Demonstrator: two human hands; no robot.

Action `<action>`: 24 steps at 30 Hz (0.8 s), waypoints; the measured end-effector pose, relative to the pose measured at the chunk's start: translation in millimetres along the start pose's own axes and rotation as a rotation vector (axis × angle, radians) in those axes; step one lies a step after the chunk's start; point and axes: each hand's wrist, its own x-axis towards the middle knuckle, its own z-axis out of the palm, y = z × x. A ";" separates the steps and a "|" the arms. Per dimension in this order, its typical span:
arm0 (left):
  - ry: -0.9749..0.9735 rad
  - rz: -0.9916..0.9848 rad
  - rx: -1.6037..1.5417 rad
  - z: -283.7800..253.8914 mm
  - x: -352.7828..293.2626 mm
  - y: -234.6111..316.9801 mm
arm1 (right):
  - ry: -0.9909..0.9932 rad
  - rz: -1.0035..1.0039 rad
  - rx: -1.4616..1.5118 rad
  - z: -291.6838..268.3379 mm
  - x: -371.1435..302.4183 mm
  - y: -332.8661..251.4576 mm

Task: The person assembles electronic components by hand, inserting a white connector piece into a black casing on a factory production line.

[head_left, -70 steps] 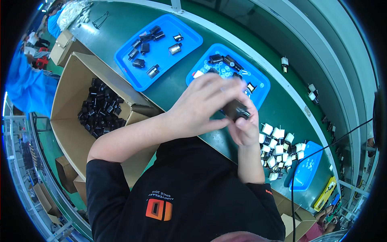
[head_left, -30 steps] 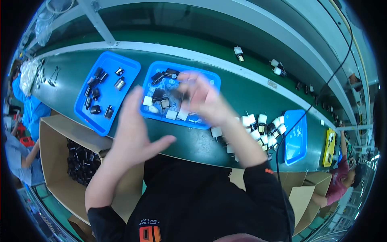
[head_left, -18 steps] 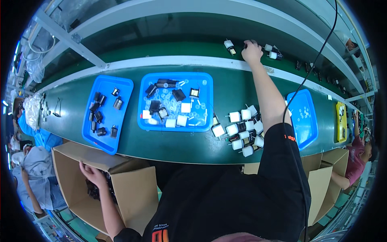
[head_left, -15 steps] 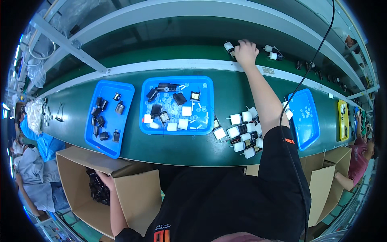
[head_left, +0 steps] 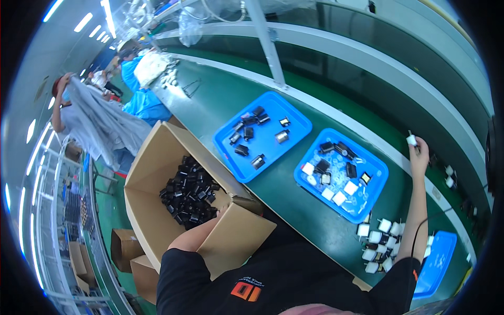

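Beyond the pale rail, my right hand (head_left: 421,153) is closed on a small component with a white block end (head_left: 411,140) and a thin pin; its darker part lies under my fingers. My left hand (head_left: 222,211) reaches into an open cardboard box (head_left: 144,185), its fingers mostly hidden by the box's flap. Many small black components (head_left: 190,191) fill the bottom of that box beside it. A pile of white-and-black components (head_left: 383,244) lies on the green table near my right forearm.
One blue tray (head_left: 231,152) holds several black components; a second blue tray (head_left: 302,181) holds black and white parts among clear plastic pieces. A third blue tray (head_left: 438,268) sits far right. A black cable (head_left: 428,218) crosses my right forearm. Another person (head_left: 100,115) stands at left.
The view has swung left, bringing the box and its black components into fuller sight. My right hand stays beyond the rail, beside the white-ended component; my left remains in the box.
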 end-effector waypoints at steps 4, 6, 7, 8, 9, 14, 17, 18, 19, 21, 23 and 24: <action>-0.171 -0.092 -0.043 10.8 -8.8 -54.9 | 0.074 0.372 0.894 -2.8 -1.8 -64.0; -0.280 -0.123 -0.056 9.0 -2.0 -69.4 | 0.072 0.511 1.221 -26.4 -24.7 -114.0; -0.329 -0.140 -0.064 18.2 4.5 -74.4 | 0.074 0.529 1.280 -36.1 -36.8 -134.5; -0.373 -0.160 -0.070 19.5 2.6 -83.1 | 0.072 0.547 1.343 -42.4 -49.2 -149.2; -0.413 -0.185 -0.078 27.9 3.5 -88.2 | 0.033 0.515 1.358 -47.1 -62.4 -155.6; -0.665 -0.301 -0.176 41.9 -18.5 -112.3 | -0.045 0.463 1.282 -59.4 -118.9 -183.2; -0.856 -0.409 0.180 -33.2 40.0 7.7 | -0.089 0.414 1.199 -46.2 -150.0 -190.5; -0.753 -0.355 0.155 -67.8 47.6 24.0 | -0.113 0.395 1.224 -46.1 -154.7 -194.3; -0.595 -0.217 0.112 -94.6 51.5 19.0 | -0.097 0.414 1.218 -43.3 -157.7 -205.4; -0.298 -0.194 0.015 -144.8 76.4 66.1 | -0.104 0.426 1.180 -34.8 -167.5 -212.2; -0.125 -0.233 -0.195 -186.6 86.4 115.5 | -0.136 0.374 1.173 -25.6 -173.4 -211.3; -0.075 -0.331 -0.379 -201.9 92.5 138.7 | -0.170 0.353 1.203 -22.9 -175.9 -211.3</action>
